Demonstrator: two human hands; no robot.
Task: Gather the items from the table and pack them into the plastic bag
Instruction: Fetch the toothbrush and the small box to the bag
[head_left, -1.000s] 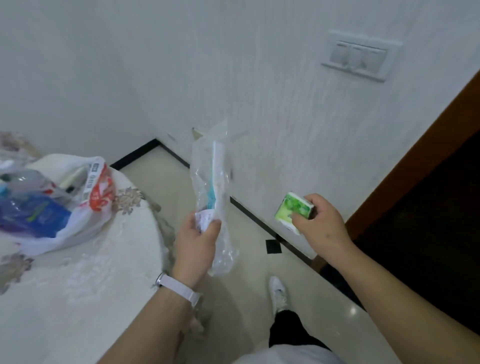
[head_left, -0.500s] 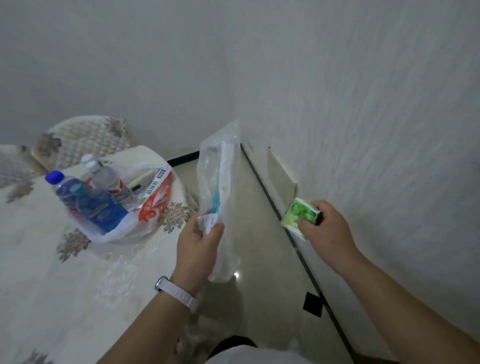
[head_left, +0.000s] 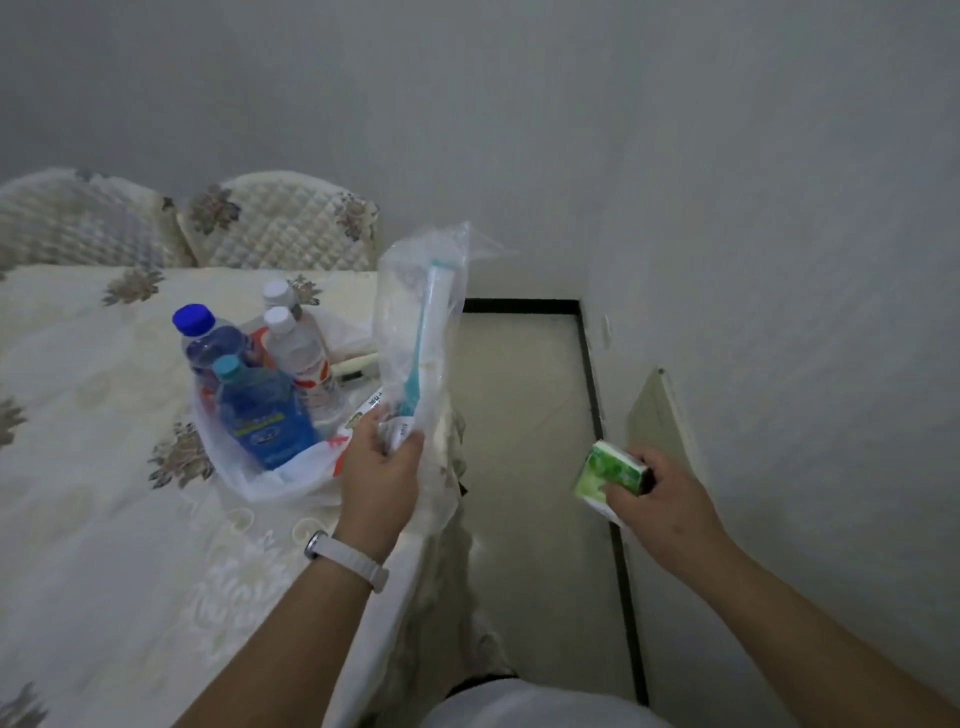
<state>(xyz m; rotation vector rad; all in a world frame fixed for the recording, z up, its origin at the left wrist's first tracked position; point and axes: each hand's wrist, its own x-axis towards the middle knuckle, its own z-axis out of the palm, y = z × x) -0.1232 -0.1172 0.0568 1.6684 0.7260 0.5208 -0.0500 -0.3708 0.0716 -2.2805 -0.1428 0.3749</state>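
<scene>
A table (head_left: 104, 519) under a cream flowered cloth fills the picture from 7 to 10 o'clock. Two quilted chair backs (head_left: 280, 223) stand behind it at 10 to 11 o'clock.

The plastic bag (head_left: 270, 480), white with red print, sits open on the table near its right edge, at about 8 o'clock of the picture's middle. Four bottles stand upright in it: a clear one with a blue cap (head_left: 193, 318), a blue bottle (head_left: 262, 423) with a teal cap in front of it, and two white-capped bottles (head_left: 296, 348) at its 2 o'clock.

The left hand (head_left: 379, 478) pinches the lower end of a clear packet (head_left: 400, 322), held upright just beside the bag at its 3 o'clock. What looks like a white and teal toothbrush (head_left: 428, 332) is inside the packet.

The right hand (head_left: 660, 499), at 4 o'clock over the floor, curls round a small green pack (head_left: 613, 467).

A white watch strap (head_left: 345, 558) circles the left wrist.
</scene>
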